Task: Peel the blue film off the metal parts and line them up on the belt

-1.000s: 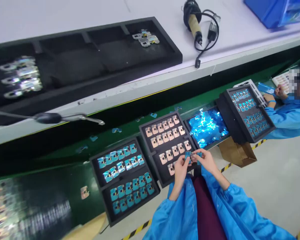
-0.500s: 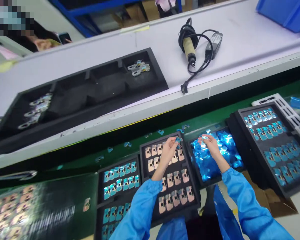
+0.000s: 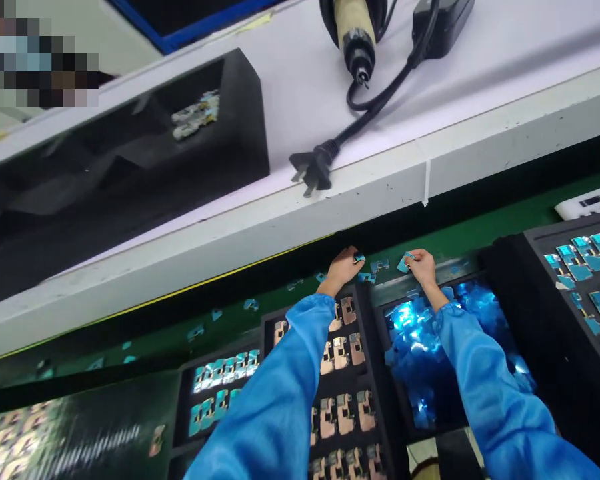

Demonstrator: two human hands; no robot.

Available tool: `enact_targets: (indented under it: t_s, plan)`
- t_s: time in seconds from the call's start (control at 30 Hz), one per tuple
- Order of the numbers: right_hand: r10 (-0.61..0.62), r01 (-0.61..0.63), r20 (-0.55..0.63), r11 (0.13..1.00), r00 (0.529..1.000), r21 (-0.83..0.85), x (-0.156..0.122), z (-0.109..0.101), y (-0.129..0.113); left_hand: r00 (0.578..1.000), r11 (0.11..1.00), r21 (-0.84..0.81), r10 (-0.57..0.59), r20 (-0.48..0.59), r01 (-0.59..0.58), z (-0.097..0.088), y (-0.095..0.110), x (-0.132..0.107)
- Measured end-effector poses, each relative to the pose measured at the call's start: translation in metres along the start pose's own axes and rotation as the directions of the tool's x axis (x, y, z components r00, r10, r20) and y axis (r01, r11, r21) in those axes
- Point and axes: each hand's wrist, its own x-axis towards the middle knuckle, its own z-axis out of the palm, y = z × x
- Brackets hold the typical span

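Note:
Both my arms in blue sleeves reach forward over the black trays to the green belt (image 3: 280,303). My left hand (image 3: 344,265) is closed in a pinch on a small blue piece (image 3: 359,257) just past the tray of copper-coloured parts (image 3: 341,353). My right hand (image 3: 421,266) pinches a scrap of blue film (image 3: 405,261) beyond the tray heaped with shiny blue film (image 3: 420,347). Several loose blue scraps (image 3: 375,270) lie on the belt between the two hands.
A tray of blue-covered parts (image 3: 220,390) sits at the left, another (image 3: 585,280) at the right. Above the belt runs a white shelf (image 3: 380,180) with a long black tray (image 3: 130,160), an electric screwdriver (image 3: 353,33) and its plug (image 3: 310,170).
Both hands have moved forward from above the trays to the green belt beyond them, each keeping its small blue piece. The view has tilted down and closer to the shelf.

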Motion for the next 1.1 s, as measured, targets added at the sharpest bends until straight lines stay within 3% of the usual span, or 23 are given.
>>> enact_targets:
  t_s: [0.17, 0.27, 0.33, 0.37, 0.43, 0.53, 0.63, 0.77, 0.87, 1.1]
  plan:
    - [0.015, -0.021, 0.051, 0.992, 0.999, 0.124, -0.022, -0.017, -0.015, 0.997, 0.99, 0.137, 0.032, 0.073, -0.042, 0.015, 0.005, 0.019]
    - [-0.065, 0.034, 0.136, 0.975, 0.989, 0.222, -0.058, -0.031, -0.037, 0.998, 0.992, 0.116, 0.054, -0.043, -0.049, 0.013, 0.015, 0.005]
    - [-0.115, 0.068, 0.172, 0.964, 0.978, 0.257, -0.089, -0.04, -0.055, 0.987, 0.982, -0.134, 0.116, -0.11, -0.131, 0.011, 0.031, -0.022]
    - [-0.13, 0.076, 0.185, 0.96, 0.974, 0.271, -0.104, -0.044, -0.064, 0.984, 0.928, -0.328, 0.15, -0.098, -0.175, 0.011, 0.041, -0.041]
    - [-0.147, 0.091, 0.196, 0.959, 0.97, 0.269, -0.134, -0.051, -0.081, 0.976, 0.712, -0.689, 0.213, 0.033, -0.132, 0.011, 0.064, -0.085]
    - [-0.219, 0.2, 0.146, 0.971, 0.965, 0.131, -0.169, -0.061, -0.099, 0.993, 0.508, -0.861, 0.104, 0.06, -0.001, 0.015, 0.095, -0.146]
    - [-0.344, 0.349, 0.1, 0.936, 0.933, -0.038, -0.19, -0.07, -0.105, 1.0, 0.453, -0.892, -0.01, -0.021, -0.014, 0.019, 0.111, -0.182]
    - [-0.424, 0.445, 0.15, 0.881, 0.893, -0.158, -0.205, -0.08, -0.098, 0.998, 0.466, -0.882, 0.012, -0.069, -0.067, 0.018, 0.112, -0.203]
    - [-0.473, 0.508, 0.188, 0.824, 0.861, -0.253, -0.216, -0.085, -0.091, 0.999, 0.459, -0.888, 0.019, -0.033, -0.038, 0.018, 0.106, -0.215]
    - [-0.69, 0.682, 0.19, 0.56, 0.698, -0.471, -0.245, -0.083, -0.081, 0.995, 0.364, -0.926, -0.031, 0.091, 0.096, 0.021, 0.098, -0.242]
